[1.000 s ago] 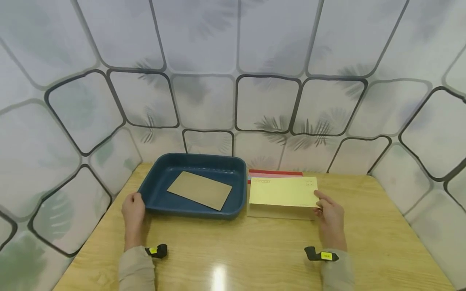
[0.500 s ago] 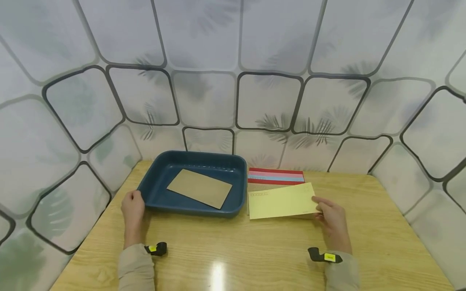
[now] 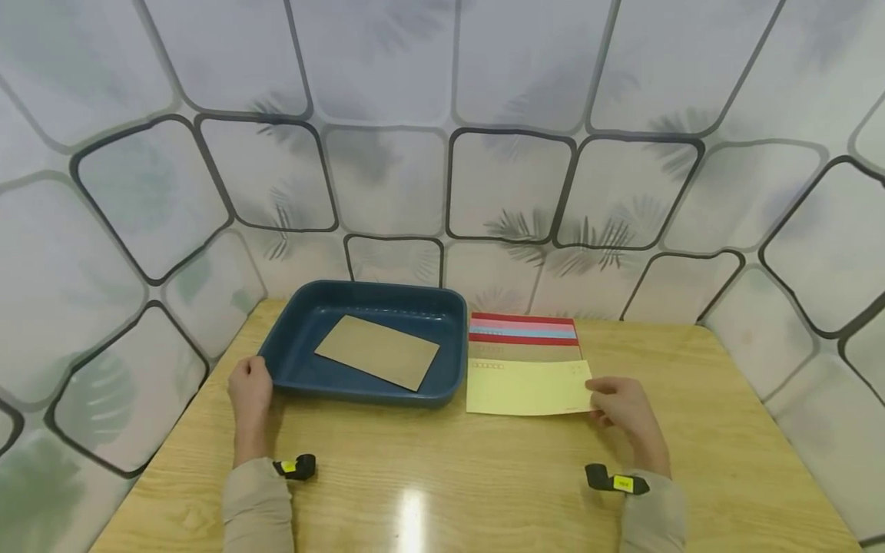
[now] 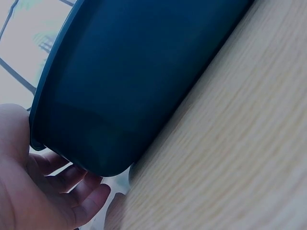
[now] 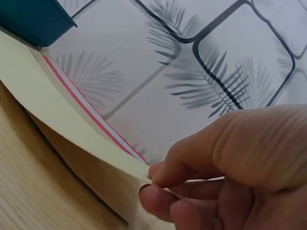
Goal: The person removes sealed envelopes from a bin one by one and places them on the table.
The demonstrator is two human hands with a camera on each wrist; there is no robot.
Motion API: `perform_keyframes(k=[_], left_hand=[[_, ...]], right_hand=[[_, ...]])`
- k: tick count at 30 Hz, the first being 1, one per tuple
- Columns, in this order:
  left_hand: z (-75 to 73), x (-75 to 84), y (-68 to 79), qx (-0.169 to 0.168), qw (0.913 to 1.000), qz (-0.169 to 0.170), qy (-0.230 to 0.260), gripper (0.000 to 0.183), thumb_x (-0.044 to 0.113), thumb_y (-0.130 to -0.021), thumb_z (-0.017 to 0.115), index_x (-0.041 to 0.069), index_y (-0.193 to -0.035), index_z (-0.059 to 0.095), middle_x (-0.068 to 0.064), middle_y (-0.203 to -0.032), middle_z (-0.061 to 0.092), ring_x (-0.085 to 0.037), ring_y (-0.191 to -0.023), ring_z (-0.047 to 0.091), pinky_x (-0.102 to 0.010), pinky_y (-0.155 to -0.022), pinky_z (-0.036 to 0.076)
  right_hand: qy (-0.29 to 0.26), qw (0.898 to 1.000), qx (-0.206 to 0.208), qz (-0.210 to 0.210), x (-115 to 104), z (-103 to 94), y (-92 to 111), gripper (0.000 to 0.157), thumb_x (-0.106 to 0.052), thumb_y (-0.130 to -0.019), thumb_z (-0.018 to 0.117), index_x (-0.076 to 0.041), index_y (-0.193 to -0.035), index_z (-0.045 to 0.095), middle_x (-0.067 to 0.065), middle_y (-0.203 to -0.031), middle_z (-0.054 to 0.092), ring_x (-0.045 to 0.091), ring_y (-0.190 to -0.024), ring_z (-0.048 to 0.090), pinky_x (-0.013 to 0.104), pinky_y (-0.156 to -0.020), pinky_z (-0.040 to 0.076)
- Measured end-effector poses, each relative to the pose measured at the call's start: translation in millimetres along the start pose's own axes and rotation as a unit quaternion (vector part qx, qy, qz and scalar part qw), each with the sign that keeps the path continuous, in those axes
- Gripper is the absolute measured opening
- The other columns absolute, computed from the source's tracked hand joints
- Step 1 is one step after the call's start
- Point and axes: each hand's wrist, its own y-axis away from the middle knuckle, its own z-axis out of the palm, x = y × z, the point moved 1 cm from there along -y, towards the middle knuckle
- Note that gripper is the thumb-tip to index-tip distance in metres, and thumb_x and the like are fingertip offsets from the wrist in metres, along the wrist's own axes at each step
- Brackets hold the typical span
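Observation:
My right hand (image 3: 625,411) pinches the right edge of a pale yellow envelope (image 3: 525,388) between thumb and fingers. In the right wrist view the envelope (image 5: 62,115) bows slightly and its near edge stands off what lies below. Beneath it are a brown envelope (image 3: 525,352) and a red, pink and blue striped one (image 3: 523,329), partly covered. At the left, my left hand (image 3: 250,388) grips the front left corner of a dark blue tray (image 3: 359,398). The left wrist view has the fingers (image 4: 91,206) curled by the tray's outer wall. A brown envelope (image 3: 376,352) lies slanted inside the tray.
Everything stands on a light wooden table (image 3: 442,476). Behind it rises a patterned curtain or wall (image 3: 387,180), close to the tray's far rim. The envelope pile lies right beside the tray's right wall.
My right hand has lowered the yellow envelope toward me and levelled it over the pile, so the striped and brown envelopes behind show more. The left hand keeps its grip on the tray.

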Motion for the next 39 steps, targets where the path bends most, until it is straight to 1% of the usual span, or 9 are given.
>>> perform_keyframes(k=[2,6,15,20,28,30,33,36,39], left_hand=[[-0.1,0.2,-0.1,0.002,1.0000,0.001,0.000,0.043,0.026,-0.101,0.026,-0.005,-0.111,0.053,-0.019,-0.103,0.049,-0.028,-0.092,0.044,-0.037,-0.077,0.035],[-0.3,0.9,-0.1,-0.001,1.0000,0.000,0.001,0.043,0.027,-0.101,0.027,-0.005,-0.111,0.053,-0.019,-0.103,0.048,-0.028,-0.091,0.044,-0.038,-0.076,0.036],[-0.6,2.5,3.1,0.000,1.0000,-0.002,0.001,0.042,0.027,-0.102,0.027,-0.005,-0.110,0.053,-0.018,-0.101,0.048,-0.026,-0.087,0.043,-0.036,-0.074,0.035],[-0.1,2.0,2.0,0.000,1.0000,-0.001,0.001,0.043,0.028,-0.102,0.027,-0.005,-0.111,0.053,-0.018,-0.101,0.048,-0.026,-0.088,0.043,-0.036,-0.074,0.035],[0.4,1.4,1.1,0.007,1.0000,-0.002,-0.001,0.037,0.027,-0.101,0.028,-0.001,-0.100,0.051,-0.014,-0.091,0.045,-0.025,-0.080,0.041,-0.036,-0.070,0.034],[0.2,0.9,0.6,0.005,1.0000,-0.005,0.000,0.037,0.027,-0.101,0.028,-0.001,-0.101,0.051,-0.014,-0.091,0.045,-0.024,-0.081,0.042,-0.036,-0.070,0.034],[-0.1,0.1,0.2,0.004,1.0000,-0.007,0.002,0.039,0.027,-0.101,0.028,-0.003,-0.104,0.052,-0.014,-0.094,0.046,-0.025,-0.084,0.042,-0.036,-0.072,0.035],[-0.3,0.9,0.5,0.005,0.9999,-0.011,0.003,0.036,0.028,-0.101,0.027,0.000,-0.098,0.050,-0.012,-0.089,0.044,-0.024,-0.080,0.041,-0.036,-0.070,0.034],[-0.1,2.3,1.7,0.003,1.0000,-0.007,0.001,0.032,0.027,-0.101,0.028,0.002,-0.091,0.046,-0.009,-0.083,0.041,-0.022,-0.075,0.039,-0.036,-0.067,0.033]], right_hand=[[0.022,1.000,-0.011,-0.004,-3.4,-2.3,1.7,0.045,0.002,-0.083,0.050,0.020,-0.124,0.055,0.018,-0.085,0.068,0.018,-0.065,0.062,0.032,-0.059,0.054],[0.050,0.999,-0.022,-0.004,-7.5,-4.4,6.0,0.046,0.003,-0.081,0.051,0.020,-0.123,0.055,0.014,-0.079,0.066,0.020,-0.064,0.060,0.034,-0.059,0.054],[0.074,0.997,-0.034,0.002,-9.1,-0.9,6.4,0.047,0.000,-0.082,0.055,0.017,-0.126,0.055,0.015,-0.087,0.064,0.021,-0.069,0.059,0.034,-0.059,0.052],[0.086,0.996,-0.036,0.000,-7.1,-0.9,5.0,0.048,-0.002,-0.083,0.055,0.017,-0.128,0.054,0.019,-0.097,0.064,0.022,-0.070,0.059,0.035,-0.060,0.051],[0.099,0.994,-0.037,0.011,-8.4,-4.0,5.8,0.050,-0.008,-0.085,0.054,0.017,-0.129,0.052,0.022,-0.102,0.065,0.023,-0.075,0.060,0.035,-0.062,0.052],[0.100,0.994,-0.039,0.014,-8.1,-4.7,5.5,0.050,-0.010,-0.088,0.054,0.017,-0.130,0.051,0.024,-0.106,0.064,0.023,-0.076,0.061,0.035,-0.062,0.052],[0.100,0.994,-0.045,0.016,-7.6,-5.3,5.8,0.048,-0.012,-0.093,0.053,0.017,-0.131,0.049,0.024,-0.105,0.063,0.023,-0.074,0.060,0.035,-0.062,0.052],[0.106,0.993,-0.049,0.013,-6.5,-6.6,6.0,0.047,-0.015,-0.097,0.052,0.018,-0.131,0.048,0.028,-0.109,0.063,0.022,-0.073,0.061,0.036,-0.062,0.052],[0.115,0.992,-0.048,0.014,-4.8,-8.6,5.7,0.048,-0.017,-0.098,0.052,0.017,-0.131,0.048,0.031,-0.113,0.062,0.022,-0.073,0.062,0.037,-0.062,0.053]])
